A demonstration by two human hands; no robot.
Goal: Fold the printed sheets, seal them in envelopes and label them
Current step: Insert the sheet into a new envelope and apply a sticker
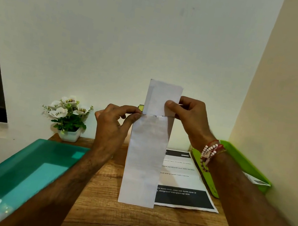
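While the left hand [114,125] pinches the mouth of a long white paper envelope [144,161], the right hand [189,115] pinches a folded white paper sheet [161,97] standing partly inside it. The envelope stands upright, its foot on the brown wooden worktop [125,223], beside a flat printed sheet with black bands [182,177]. The fold looks nearly as wide as the ragged mouth, so a skewed push could snag a corner and crumple or tear it.

A small home-office corner: a wooden desk [125,225] is standing against plain walls [138,32], potted white flowers [67,117] sitting at its back edge, a teal tray [36,169] at its left, a green tray [239,155] at its right, a printed sheet [182,179] lying on it.
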